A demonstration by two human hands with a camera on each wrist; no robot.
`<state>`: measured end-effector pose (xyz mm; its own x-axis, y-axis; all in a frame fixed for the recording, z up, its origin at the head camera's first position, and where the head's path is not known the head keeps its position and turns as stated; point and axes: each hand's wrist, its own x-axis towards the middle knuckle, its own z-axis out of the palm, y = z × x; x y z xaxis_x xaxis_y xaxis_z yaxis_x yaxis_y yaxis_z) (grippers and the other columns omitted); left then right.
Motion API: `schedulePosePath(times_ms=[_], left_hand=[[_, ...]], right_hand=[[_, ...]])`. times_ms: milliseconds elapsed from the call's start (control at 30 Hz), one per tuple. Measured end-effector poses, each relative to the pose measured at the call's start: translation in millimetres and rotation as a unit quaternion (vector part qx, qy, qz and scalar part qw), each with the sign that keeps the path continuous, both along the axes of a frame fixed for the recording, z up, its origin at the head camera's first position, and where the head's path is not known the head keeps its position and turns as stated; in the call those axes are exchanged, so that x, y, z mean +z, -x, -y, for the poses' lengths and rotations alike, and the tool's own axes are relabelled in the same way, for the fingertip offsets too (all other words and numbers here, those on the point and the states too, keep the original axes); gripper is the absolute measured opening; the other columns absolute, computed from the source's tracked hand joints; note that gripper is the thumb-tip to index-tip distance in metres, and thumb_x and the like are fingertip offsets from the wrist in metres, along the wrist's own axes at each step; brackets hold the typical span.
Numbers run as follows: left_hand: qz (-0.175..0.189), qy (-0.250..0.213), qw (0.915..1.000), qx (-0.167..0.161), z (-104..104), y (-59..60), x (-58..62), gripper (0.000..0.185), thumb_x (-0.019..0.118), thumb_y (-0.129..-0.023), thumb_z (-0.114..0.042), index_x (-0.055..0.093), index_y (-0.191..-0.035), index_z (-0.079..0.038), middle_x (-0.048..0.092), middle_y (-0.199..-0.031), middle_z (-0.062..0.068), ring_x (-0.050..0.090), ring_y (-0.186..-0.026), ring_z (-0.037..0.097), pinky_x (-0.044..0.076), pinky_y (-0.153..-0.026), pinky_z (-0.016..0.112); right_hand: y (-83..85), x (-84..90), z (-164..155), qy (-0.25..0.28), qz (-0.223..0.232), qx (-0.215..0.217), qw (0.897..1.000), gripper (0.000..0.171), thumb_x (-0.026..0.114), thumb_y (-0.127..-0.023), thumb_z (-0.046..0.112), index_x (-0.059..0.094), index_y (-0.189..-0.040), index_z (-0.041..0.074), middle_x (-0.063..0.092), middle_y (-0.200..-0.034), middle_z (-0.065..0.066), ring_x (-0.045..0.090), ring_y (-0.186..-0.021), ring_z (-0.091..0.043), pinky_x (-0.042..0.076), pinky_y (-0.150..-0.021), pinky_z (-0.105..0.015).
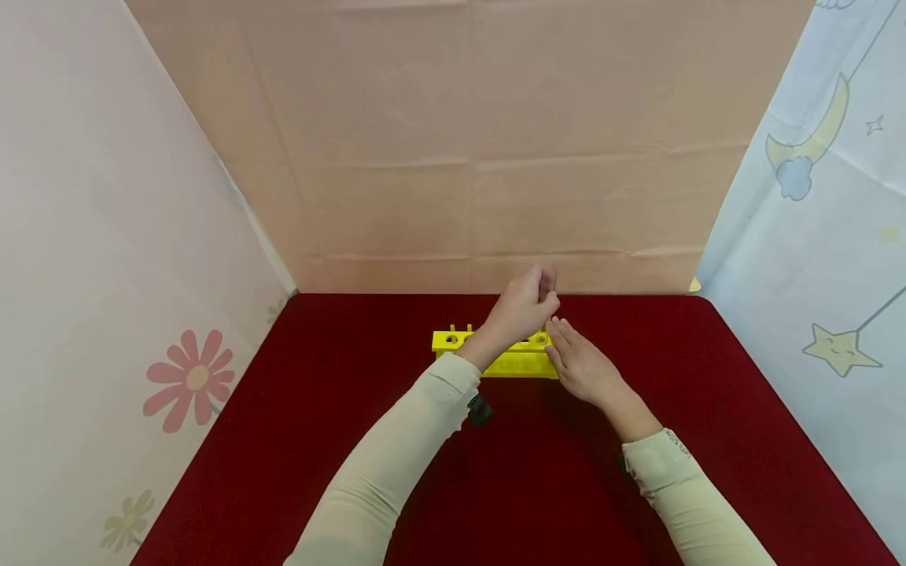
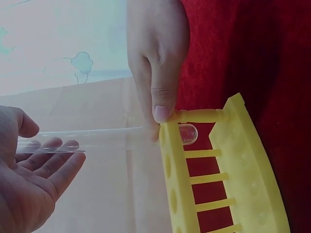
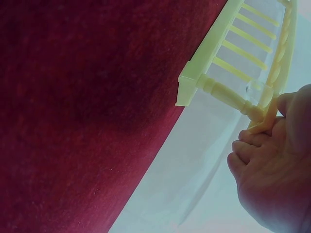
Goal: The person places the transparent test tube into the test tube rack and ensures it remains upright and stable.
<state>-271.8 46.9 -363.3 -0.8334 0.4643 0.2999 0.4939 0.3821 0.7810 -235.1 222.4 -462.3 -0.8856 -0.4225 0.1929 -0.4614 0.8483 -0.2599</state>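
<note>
A clear test tube point(image 2: 107, 138) stands in the end hole of a yellow test tube rack point(image 1: 520, 365). Its rounded bottom shows just below the rack's top plate, well above the base. Around the upper part of the tube are the thumb and fingers of my left hand point(image 1: 522, 303), loosely holding it. At the same end of the rack, my right hand point(image 1: 583, 365) grips the top plate between thumb and fingers. In the right wrist view, those fingers point(image 3: 243, 150) lie against the plate's end, beside the turned corner post.
A dark red cloth point(image 1: 340, 354) covers the table. Behind it hangs a tan backdrop point(image 1: 396, 212). Patterned white sheets stand at left point(image 1: 92, 236) and right point(image 1: 814, 259). Other holes and short pegs run along the rack.
</note>
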Motion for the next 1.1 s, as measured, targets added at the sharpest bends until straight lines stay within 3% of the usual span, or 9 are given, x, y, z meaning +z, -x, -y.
schedulePosePath(times_ms=[333, 667, 1100], left_hand=[[0.005, 0.03, 0.9995, 0.011, 0.0, -2.6, -5.9, 0.015, 0.058, -0.102, -0.015, 0.05, -0.115, -0.013, 0.059, -0.102, 0.001, 0.055, -0.084, 0.014, 0.05, -0.072, 0.018], [0.007, 0.043, 0.999, 0.015, -0.9, -2.6, -11.5, 0.022, 0.057, -0.102, -0.016, 0.053, -0.122, -0.007, 0.059, -0.105, 0.001, 0.056, -0.086, 0.014, 0.049, -0.073, 0.02], [0.008, 0.07, 0.9973, 0.019, -1.7, -2.3, -17.6, 0.018, 0.059, -0.101, -0.017, 0.053, -0.117, -0.013, 0.061, -0.111, 0.0, 0.057, -0.088, 0.013, 0.05, -0.076, 0.018]], right_hand=[[-2.5, 3.3, 3.1, 0.007, 0.009, -0.006, 1.0, 0.056, 0.042, -0.109, 0.019, 0.026, -0.155, -0.009, 0.027, -0.161, -0.027, 0.026, -0.149, -0.044, 0.025, -0.119, -0.055], [-2.2, 3.6, 4.7, 0.013, 0.012, -0.008, 1.0, 0.055, 0.041, -0.109, 0.02, 0.026, -0.157, -0.003, 0.026, -0.163, -0.024, 0.026, -0.149, -0.043, 0.024, -0.12, -0.054], [-1.9, 0.6, 4.2, 0.011, 0.012, -0.009, 1.0, 0.054, 0.041, -0.109, 0.019, 0.028, -0.155, -0.007, 0.029, -0.16, -0.028, 0.027, -0.149, -0.044, 0.026, -0.119, -0.056]])
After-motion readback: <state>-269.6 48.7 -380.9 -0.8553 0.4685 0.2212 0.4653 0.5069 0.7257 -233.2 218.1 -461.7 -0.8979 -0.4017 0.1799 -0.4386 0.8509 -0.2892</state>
